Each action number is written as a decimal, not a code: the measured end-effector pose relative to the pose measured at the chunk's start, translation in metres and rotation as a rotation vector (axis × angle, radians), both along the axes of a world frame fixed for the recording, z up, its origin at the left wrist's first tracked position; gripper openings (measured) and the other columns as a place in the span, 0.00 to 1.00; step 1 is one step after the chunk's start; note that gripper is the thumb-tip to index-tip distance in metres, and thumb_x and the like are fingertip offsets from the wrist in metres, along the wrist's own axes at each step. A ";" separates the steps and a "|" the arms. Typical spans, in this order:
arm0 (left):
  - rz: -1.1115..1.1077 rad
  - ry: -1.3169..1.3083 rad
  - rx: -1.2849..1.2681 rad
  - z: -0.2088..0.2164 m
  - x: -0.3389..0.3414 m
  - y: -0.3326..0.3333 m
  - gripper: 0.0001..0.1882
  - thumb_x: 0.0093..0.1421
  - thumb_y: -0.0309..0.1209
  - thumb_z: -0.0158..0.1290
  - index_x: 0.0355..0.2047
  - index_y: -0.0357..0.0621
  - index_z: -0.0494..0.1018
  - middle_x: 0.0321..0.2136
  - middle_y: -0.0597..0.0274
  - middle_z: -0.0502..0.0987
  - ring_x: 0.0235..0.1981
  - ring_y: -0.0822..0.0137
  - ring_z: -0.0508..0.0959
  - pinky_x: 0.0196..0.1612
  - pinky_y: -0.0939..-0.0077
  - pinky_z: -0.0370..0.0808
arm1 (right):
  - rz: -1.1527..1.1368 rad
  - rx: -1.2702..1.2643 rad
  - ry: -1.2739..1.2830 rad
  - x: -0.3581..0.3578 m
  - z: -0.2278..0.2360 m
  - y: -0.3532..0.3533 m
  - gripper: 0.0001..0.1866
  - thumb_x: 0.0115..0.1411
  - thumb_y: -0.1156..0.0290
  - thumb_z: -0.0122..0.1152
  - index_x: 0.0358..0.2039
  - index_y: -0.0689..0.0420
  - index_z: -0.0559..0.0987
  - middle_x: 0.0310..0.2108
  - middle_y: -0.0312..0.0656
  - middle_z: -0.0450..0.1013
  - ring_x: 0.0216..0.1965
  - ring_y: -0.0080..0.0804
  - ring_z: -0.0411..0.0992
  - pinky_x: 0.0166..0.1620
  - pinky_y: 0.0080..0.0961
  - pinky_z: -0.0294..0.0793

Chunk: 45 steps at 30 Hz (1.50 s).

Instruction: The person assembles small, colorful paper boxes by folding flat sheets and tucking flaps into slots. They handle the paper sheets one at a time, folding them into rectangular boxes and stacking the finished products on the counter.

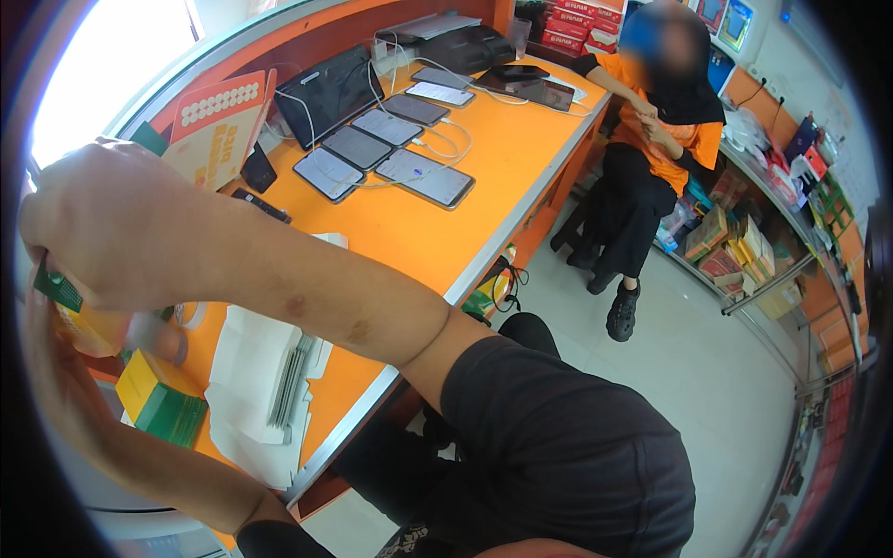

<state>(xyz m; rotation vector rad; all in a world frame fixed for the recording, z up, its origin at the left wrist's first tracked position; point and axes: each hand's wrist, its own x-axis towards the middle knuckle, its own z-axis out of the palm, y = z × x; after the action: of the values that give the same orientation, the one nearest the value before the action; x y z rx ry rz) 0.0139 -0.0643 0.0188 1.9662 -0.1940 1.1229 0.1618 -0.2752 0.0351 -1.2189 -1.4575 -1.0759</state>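
My right hand [116, 223] is at the far left, its fingers closed and curled away from view. It seems to grip a small green-and-yellow card [58, 286], whose green end shows just under the fist. My left forearm [121, 446] rises from the bottom to the left rim. The left hand itself is mostly hidden there, near the same card, and its fingers do not show. On the orange counter below stands a stack of green-and-yellow cards [166, 395]. Beside it lie white paper sleeves [246, 381] with a bundle of thin grey-edged cards [293, 381].
Several phones [358, 147] with white cables lie on the counter [502, 139], before a black tilted panel [330, 93]. A cardboard display [219, 126] stands to their left. A person in an orange shirt [642, 121] sits at the far end. Shelves with boxes [730, 246] line the right.
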 end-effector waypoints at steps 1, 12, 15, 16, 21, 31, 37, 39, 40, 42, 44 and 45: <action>0.061 0.003 0.012 -0.001 -0.001 -0.001 0.23 0.68 0.39 0.51 0.52 0.31 0.77 0.47 0.55 0.79 0.50 0.66 0.76 0.59 0.70 0.65 | 0.018 -0.028 0.018 0.001 0.000 -0.001 0.07 0.50 0.71 0.64 0.28 0.57 0.84 0.30 0.46 0.78 0.35 0.44 0.78 0.44 0.37 0.78; 0.226 -0.006 0.066 0.011 0.003 -0.033 0.21 0.69 0.34 0.47 0.56 0.33 0.74 0.52 0.54 0.77 0.51 0.65 0.78 0.53 0.75 0.74 | 0.051 0.060 -0.038 0.004 0.002 0.004 0.08 0.53 0.68 0.61 0.26 0.58 0.84 0.30 0.39 0.78 0.32 0.39 0.77 0.42 0.34 0.79; 0.137 -0.141 -0.006 0.011 0.015 -0.047 0.20 0.67 0.32 0.51 0.55 0.31 0.75 0.50 0.53 0.78 0.49 0.66 0.79 0.52 0.76 0.75 | -0.014 0.029 -0.084 0.013 -0.002 0.012 0.08 0.53 0.69 0.60 0.26 0.58 0.84 0.30 0.39 0.78 0.32 0.39 0.77 0.41 0.35 0.78; 0.151 -0.127 -0.073 0.011 0.014 -0.052 0.20 0.66 0.32 0.52 0.54 0.31 0.75 0.49 0.53 0.79 0.48 0.67 0.79 0.52 0.76 0.74 | -0.064 0.008 -0.162 0.014 -0.003 0.014 0.07 0.53 0.69 0.60 0.27 0.58 0.83 0.30 0.39 0.78 0.32 0.40 0.77 0.40 0.36 0.78; 0.067 -0.233 -0.057 0.012 0.011 -0.073 0.17 0.62 0.30 0.59 0.48 0.30 0.80 0.39 0.61 0.82 0.40 0.72 0.80 0.47 0.80 0.75 | -0.216 0.191 -0.310 -0.001 0.000 0.004 0.09 0.52 0.65 0.61 0.32 0.54 0.83 0.34 0.36 0.78 0.36 0.34 0.77 0.41 0.33 0.78; 0.268 -0.155 -0.162 0.014 0.023 -0.097 0.20 0.63 0.36 0.59 0.47 0.30 0.80 0.38 0.56 0.82 0.42 0.67 0.80 0.51 0.77 0.72 | 0.143 -0.327 0.269 0.006 0.010 -0.021 0.16 0.64 0.65 0.51 0.34 0.67 0.81 0.25 0.58 0.76 0.26 0.51 0.75 0.35 0.36 0.74; 0.229 -0.178 -0.120 0.013 0.028 -0.099 0.19 0.63 0.34 0.59 0.47 0.30 0.80 0.39 0.55 0.82 0.42 0.67 0.80 0.50 0.76 0.74 | 0.192 -0.287 0.160 0.004 0.005 -0.041 0.18 0.65 0.64 0.49 0.37 0.67 0.81 0.30 0.58 0.77 0.31 0.51 0.76 0.40 0.37 0.75; 0.232 -0.160 -0.109 0.013 0.028 -0.100 0.18 0.63 0.34 0.60 0.46 0.32 0.81 0.37 0.58 0.82 0.40 0.70 0.79 0.48 0.78 0.74 | 0.153 -0.379 0.221 0.003 0.008 -0.046 0.18 0.65 0.64 0.48 0.38 0.67 0.80 0.31 0.59 0.78 0.33 0.52 0.77 0.41 0.37 0.75; 0.228 -0.129 -0.088 0.013 0.027 -0.100 0.17 0.63 0.35 0.60 0.46 0.34 0.81 0.36 0.61 0.82 0.38 0.72 0.79 0.45 0.80 0.74 | 0.108 -0.465 0.283 0.004 0.013 -0.044 0.18 0.65 0.64 0.48 0.38 0.67 0.80 0.32 0.59 0.78 0.34 0.52 0.77 0.42 0.37 0.75; 0.226 -0.090 -0.076 0.013 0.025 -0.100 0.16 0.63 0.36 0.61 0.45 0.37 0.82 0.34 0.64 0.82 0.35 0.75 0.78 0.43 0.81 0.74 | 0.055 -0.540 0.327 0.005 0.017 -0.041 0.18 0.65 0.64 0.49 0.40 0.67 0.80 0.32 0.59 0.78 0.35 0.52 0.77 0.43 0.38 0.75; 0.224 -0.073 -0.084 0.013 0.025 -0.101 0.16 0.63 0.37 0.61 0.44 0.37 0.82 0.33 0.64 0.82 0.35 0.75 0.78 0.42 0.81 0.74 | 0.035 -0.514 0.289 0.006 0.018 -0.040 0.18 0.64 0.65 0.50 0.41 0.67 0.80 0.33 0.59 0.78 0.36 0.52 0.77 0.44 0.38 0.75; 0.236 -0.070 -0.084 0.013 0.025 -0.101 0.16 0.63 0.37 0.61 0.44 0.37 0.82 0.33 0.64 0.82 0.35 0.75 0.78 0.42 0.81 0.74 | 0.118 -0.489 0.274 0.009 0.016 -0.041 0.18 0.64 0.65 0.50 0.40 0.67 0.80 0.33 0.59 0.78 0.36 0.52 0.77 0.44 0.38 0.75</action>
<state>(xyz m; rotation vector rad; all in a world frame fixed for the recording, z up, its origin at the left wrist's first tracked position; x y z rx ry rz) 0.0390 -0.1657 0.0317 1.9116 0.0498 1.3302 0.1712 -0.3161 0.0513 -1.5249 -1.5991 -0.4569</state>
